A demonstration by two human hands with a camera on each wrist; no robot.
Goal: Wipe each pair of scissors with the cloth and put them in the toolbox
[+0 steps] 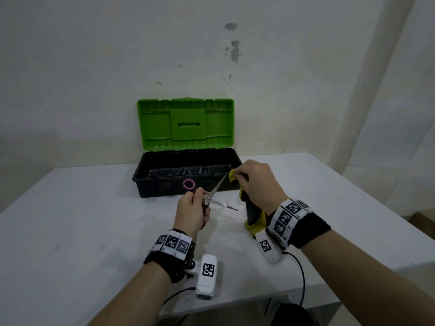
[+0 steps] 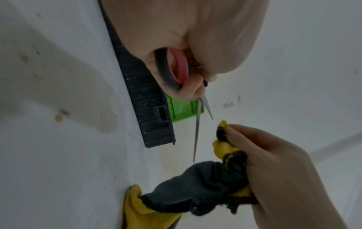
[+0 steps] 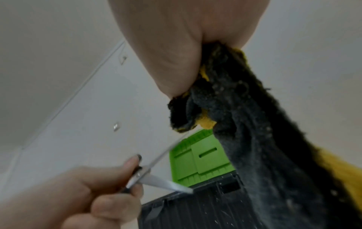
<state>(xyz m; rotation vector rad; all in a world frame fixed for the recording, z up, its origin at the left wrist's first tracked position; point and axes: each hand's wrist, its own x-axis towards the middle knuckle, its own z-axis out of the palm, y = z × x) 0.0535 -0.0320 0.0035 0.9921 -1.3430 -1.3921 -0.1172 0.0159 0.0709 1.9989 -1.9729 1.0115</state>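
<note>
Head view: the left hand [image 1: 191, 209] curls round the black-and-pink handles of the steel scissors [image 1: 217, 196], blades spread for wiping; the right hand [image 1: 255, 182] pinches the yellow-and-grey cloth [image 1: 255, 218] at the upper blade's tip, just before the open green-lidded black toolbox [image 1: 164, 184]

No words, brands or numbers can be read. The only signs are black-and-white square code markers on the wristbands [image 1: 173, 242] and wrist cameras [image 1: 208, 270] (lower centre of the head view), seemingly machine codes, not text.
</note>
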